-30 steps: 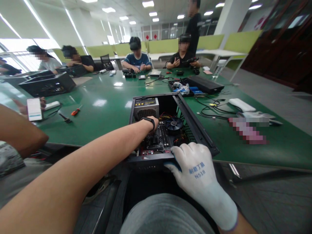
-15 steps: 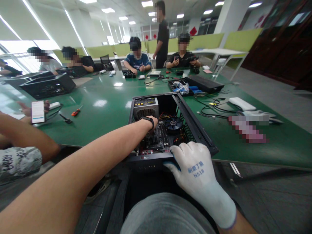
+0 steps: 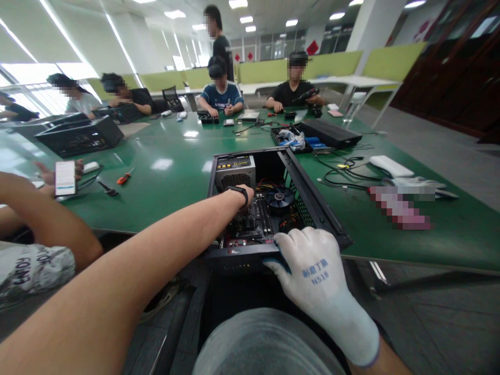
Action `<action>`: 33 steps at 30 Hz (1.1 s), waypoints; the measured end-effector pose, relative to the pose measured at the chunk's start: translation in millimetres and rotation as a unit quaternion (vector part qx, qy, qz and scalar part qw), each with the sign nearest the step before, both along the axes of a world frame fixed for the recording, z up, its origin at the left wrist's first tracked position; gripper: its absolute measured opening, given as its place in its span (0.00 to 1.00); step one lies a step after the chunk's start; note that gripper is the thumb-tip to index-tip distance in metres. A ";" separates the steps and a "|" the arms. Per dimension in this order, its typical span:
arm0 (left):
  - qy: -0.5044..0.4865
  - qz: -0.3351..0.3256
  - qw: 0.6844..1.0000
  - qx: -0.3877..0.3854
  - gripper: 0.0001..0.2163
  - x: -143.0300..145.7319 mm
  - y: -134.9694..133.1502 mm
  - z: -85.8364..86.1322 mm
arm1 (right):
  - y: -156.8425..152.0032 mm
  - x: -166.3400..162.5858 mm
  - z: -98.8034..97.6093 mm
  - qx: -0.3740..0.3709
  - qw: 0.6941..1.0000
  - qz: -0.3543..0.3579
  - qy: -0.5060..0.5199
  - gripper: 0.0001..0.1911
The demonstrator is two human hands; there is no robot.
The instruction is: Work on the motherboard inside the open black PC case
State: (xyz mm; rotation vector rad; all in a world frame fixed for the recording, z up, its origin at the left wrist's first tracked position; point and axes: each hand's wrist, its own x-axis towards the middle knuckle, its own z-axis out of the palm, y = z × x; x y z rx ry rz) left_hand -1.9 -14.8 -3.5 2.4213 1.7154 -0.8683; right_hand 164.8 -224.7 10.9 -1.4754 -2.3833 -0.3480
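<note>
Right hand grips the near rim of computer case; left hand inside, fingertips hidden (grip undeterminable).

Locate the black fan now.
In the head view, the black fan sits inside the open computer case, right of the left hand and beyond the gloved right hand.

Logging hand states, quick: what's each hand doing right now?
Left hand: inside the computer case; fingers hidden, so grip cannot be told.
Right hand: gloved, closed on the computer case's near edge.
</note>
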 end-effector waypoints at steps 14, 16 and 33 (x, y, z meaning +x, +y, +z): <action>-0.008 -0.013 1.000 -0.001 0.26 0.6 0.1 -0.2 | 1.2 -0.3 0.7 -0.003 1.000 0.001 -0.010 0.16; -0.001 -0.010 1.000 -0.001 0.26 1.3 -1.3 1.1 | 1.5 0.0 0.3 -0.001 1.000 0.001 -0.010 0.16; -0.008 -0.009 1.000 -0.022 0.22 6.5 -7.9 8.8 | 2.1 2.3 5.0 -0.028 0.999 0.024 0.020 0.14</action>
